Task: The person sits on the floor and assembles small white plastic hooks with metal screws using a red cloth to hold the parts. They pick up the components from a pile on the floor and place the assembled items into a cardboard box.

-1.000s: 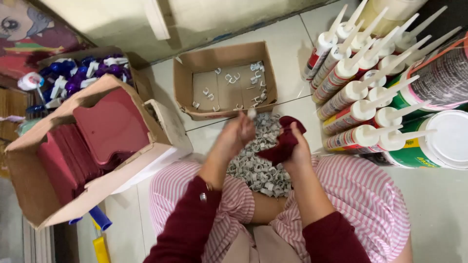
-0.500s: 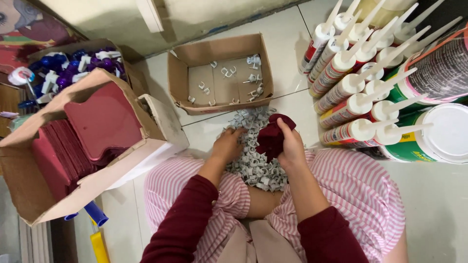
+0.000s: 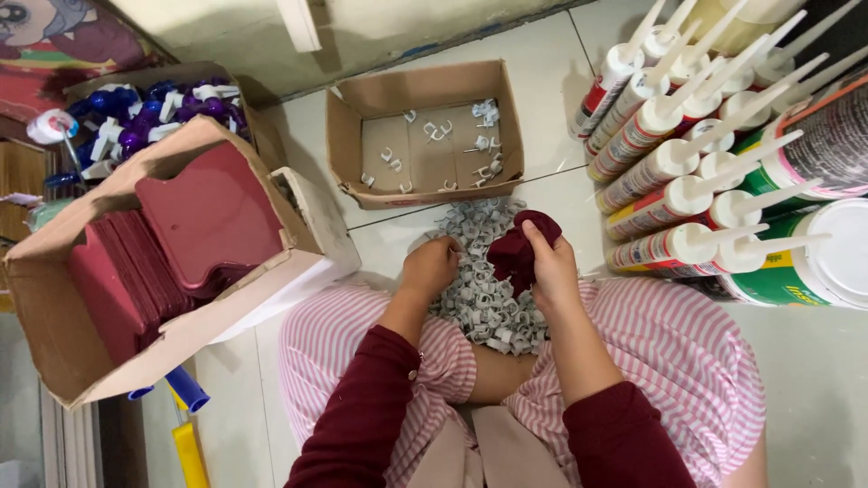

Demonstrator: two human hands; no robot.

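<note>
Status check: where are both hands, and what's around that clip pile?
Left hand down on the pile of small grey plastic clips. Right hand gripping a dark red cloth. Open cardboard box just beyond the pile, few clips inside.

Wearing dark maroon long sleeves, pushed up a bit so the forearms show bare down to the left hand (image 3: 430, 267) and right hand (image 3: 552, 271). Pink-and-white striped loose trousers over both knees. Plain beige cloth panel hanging down the middle, nearest the camera.
</note>
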